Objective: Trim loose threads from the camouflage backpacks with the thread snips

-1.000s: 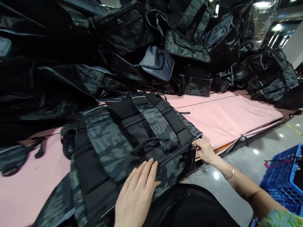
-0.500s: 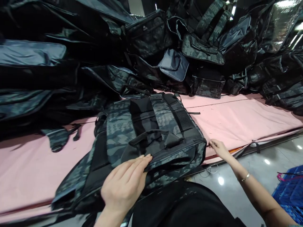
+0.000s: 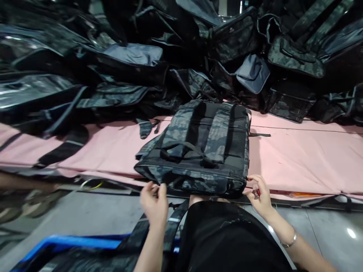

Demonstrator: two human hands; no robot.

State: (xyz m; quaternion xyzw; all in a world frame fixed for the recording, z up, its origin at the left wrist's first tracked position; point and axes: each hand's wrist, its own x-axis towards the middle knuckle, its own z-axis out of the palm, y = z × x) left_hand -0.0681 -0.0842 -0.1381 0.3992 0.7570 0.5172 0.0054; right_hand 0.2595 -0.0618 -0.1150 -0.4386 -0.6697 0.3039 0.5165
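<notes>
A black and grey camouflage backpack (image 3: 217,132) lies with its shoulder straps up and its top end toward me, a carry handle across it. My left hand (image 3: 154,202) is at its near left corner, thumb and fingers curled together; what they hold, if anything, is too small to name. At the near right corner my right hand (image 3: 259,196) pinches with thumb and forefinger against the zipped edge. A small red spot shows among its fingers, and the thing in the pinch is unclear.
Camouflage bags (image 3: 136,60) are heaped behind, along the far side of the pink-covered table (image 3: 300,151). A blue crate (image 3: 85,241) holding dark bags stands at the lower left. Another person's arm (image 3: 25,183) reaches in at the left edge.
My left hand has left the backpack's top panel for its near left corner. The backpack now lies squarer to me. My right hand stays by the right corner. The view has turned left.
</notes>
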